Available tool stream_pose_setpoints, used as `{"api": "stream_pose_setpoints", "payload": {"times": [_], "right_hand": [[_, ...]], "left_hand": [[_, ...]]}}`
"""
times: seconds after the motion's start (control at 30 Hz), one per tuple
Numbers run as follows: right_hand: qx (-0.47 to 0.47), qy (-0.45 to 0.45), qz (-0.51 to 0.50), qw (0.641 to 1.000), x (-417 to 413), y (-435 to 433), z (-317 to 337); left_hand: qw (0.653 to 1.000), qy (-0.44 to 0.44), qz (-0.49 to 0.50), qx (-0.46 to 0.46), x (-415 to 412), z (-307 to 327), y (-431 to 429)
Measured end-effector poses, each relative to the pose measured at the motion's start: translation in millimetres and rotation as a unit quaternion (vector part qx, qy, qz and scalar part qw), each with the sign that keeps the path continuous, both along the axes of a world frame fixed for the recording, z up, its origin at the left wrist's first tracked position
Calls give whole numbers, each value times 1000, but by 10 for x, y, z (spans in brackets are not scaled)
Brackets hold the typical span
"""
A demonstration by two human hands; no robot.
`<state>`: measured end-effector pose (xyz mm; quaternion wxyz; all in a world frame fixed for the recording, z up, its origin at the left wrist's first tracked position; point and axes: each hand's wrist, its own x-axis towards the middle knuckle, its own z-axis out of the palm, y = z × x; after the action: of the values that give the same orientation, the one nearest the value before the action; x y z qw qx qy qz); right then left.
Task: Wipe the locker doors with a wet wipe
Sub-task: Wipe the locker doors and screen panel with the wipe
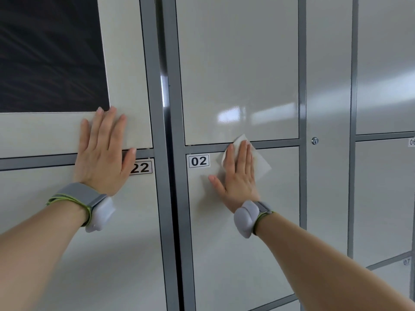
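Note:
My right hand lies flat, fingers straight, pressing a white wet wipe against the top of the pale locker door marked 02. The wipe sticks out past my fingertips, over the grey bar between this door and the door above. My left hand rests flat with spread fingers on the left bank of lockers, across the gap between an upper panel and the door marked 22. Both wrists wear grey bands.
Grey metal frame posts separate the locker columns. A dark screen fills the upper left panel. A narrow tall door with a small key lock stands to the right, with more numbered doors beyond it.

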<state>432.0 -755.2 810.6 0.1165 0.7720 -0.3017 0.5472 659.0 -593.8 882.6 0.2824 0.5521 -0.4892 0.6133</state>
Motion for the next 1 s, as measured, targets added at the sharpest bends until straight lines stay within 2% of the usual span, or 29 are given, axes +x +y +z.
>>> {"api": "stream_pose_setpoints", "payload": {"times": [0.17,0.4,0.57,0.73,0.8,0.9,1.0], "right_hand": [[-35,30,-8,999,-53,-83,-49],[27,-75,-9,997,99,-5,74],[-31,-33,-1,999,374,162,9],[-72,46,6,996,351,162,-101],[-69,24,-12,997,285,89,-90],[-8,-75,-27,997,298,75,-5],[-14,-60,-16,998,435,167,33]], "left_hand": [[1000,-4,-10,-2,25,-65,-13],[1000,4,-14,10,-14,-60,0],[1000,3,-18,6,-18,-70,2],[1000,6,-22,10,-11,-59,21],[1000,5,-22,9,-8,-64,19],[1000,0,-23,6,1,-70,15],[1000,-5,-25,2,17,-67,8]]}}
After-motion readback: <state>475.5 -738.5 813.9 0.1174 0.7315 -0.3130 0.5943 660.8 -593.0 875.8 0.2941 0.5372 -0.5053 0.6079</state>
